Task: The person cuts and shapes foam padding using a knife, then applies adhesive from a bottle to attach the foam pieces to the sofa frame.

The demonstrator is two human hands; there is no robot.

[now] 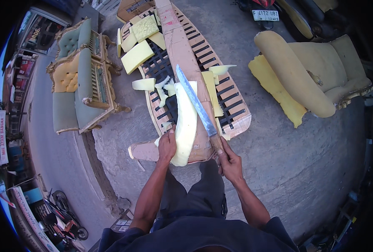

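My right hand (230, 163) is wrapped round the wooden handle of a long knife (199, 105), whose blade points up and to the left, away from me. Under and beside the blade lies a long, pale yellow foam piece (185, 126) with a curved edge. The fingers of my left hand (167, 145) grip its left edge near the close end. The foam rests on a cardboard-covered board (180, 54) running lengthwise over a furniture frame (237, 105) with black webbing. Whether the blade touches the foam is hard to tell.
Several foam offcuts (137, 57) lie on the frame's far left part, and a narrow foam strip (211, 94) at its right. Gilded tufted seats (75, 82) stand at the left. A worn armchair (316, 71) lies at the right near a yellow foam sheet (274, 90). Motorcycles are farther off.
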